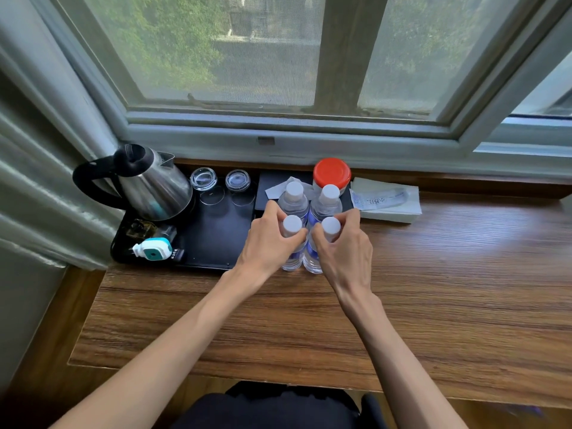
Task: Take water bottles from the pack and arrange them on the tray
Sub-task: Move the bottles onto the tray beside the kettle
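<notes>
Several clear water bottles with white caps stand packed together on the wooden table, just right of the black tray (216, 236). My left hand (266, 239) wraps the near left bottle (292, 226) just below its cap. My right hand (343, 246) grips the near right bottle (330, 226) the same way. Two more bottles stand behind, one on the left (294, 193) and one on the right (329, 196). Any wrap around the bottles is too faint to make out.
On the tray stand a steel kettle (148, 187), two upturned glasses (203, 178) and a teal and white device (153, 247). A red-lidded jar (331, 172) and a dark pad (275, 181) sit behind the bottles. A wrapped packet on folded napkins (387, 201) lies to the right.
</notes>
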{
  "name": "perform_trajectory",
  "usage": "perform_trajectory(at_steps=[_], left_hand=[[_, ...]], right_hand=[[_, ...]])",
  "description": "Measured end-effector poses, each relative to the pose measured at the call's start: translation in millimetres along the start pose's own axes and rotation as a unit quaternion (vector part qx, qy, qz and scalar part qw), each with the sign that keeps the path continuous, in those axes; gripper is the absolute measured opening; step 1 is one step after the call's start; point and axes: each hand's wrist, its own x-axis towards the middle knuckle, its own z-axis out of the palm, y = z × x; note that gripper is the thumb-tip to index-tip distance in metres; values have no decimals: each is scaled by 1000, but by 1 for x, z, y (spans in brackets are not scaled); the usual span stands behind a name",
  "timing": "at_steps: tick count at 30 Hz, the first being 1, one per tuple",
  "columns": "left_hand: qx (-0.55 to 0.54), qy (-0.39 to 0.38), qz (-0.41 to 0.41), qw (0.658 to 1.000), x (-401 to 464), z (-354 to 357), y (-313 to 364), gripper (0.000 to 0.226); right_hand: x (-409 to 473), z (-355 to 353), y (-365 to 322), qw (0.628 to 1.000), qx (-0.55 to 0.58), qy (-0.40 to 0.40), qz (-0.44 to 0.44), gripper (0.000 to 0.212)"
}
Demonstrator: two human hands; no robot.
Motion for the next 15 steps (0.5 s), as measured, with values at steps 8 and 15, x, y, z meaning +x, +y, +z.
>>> perform_trajectory(at_steps=[8, 15], left_hand=[[-19, -26, 31, 999, 1, -3, -12, 40], [8, -81, 21, 996, -3, -7, -38, 60]], right_hand=[[-14, 9, 13, 999, 31, 20, -17, 33], [-18, 8, 27, 995, 97, 27, -21, 47]])
